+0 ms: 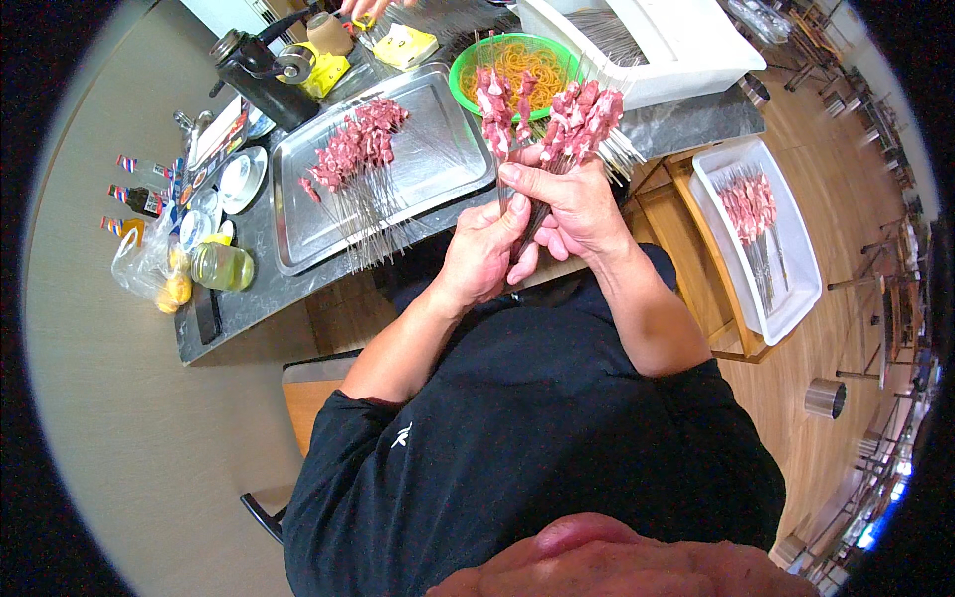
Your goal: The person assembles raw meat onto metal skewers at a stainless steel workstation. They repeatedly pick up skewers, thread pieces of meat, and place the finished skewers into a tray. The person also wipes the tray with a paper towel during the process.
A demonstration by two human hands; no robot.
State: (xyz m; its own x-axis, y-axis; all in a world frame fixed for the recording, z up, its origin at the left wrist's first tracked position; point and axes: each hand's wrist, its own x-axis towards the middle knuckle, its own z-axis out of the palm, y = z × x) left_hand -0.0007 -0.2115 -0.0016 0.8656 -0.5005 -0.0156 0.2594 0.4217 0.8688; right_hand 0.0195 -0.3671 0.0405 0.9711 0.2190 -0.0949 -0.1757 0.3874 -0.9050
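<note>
My right hand grips a thick bundle of raw meat skewers, meat end pointing away from me. Its thumb presses near a smaller group of meat skewers that stands apart on the left. My left hand is closed around the thin metal sticks lower down, close against the right hand. Which sticks each hand bears is partly hidden by the fingers. Just beyond the meat sits a green plastic basket of thin yellow-orange rubber bands. To the left, a steel tray carries a pile of meat skewers.
A white bin with bare metal skewers stands far right on the counter. Over an open wooden drawer, a white tub holds more meat skewers. A black flask, glass jar and bottles line the left. Another person's hand shows at the top.
</note>
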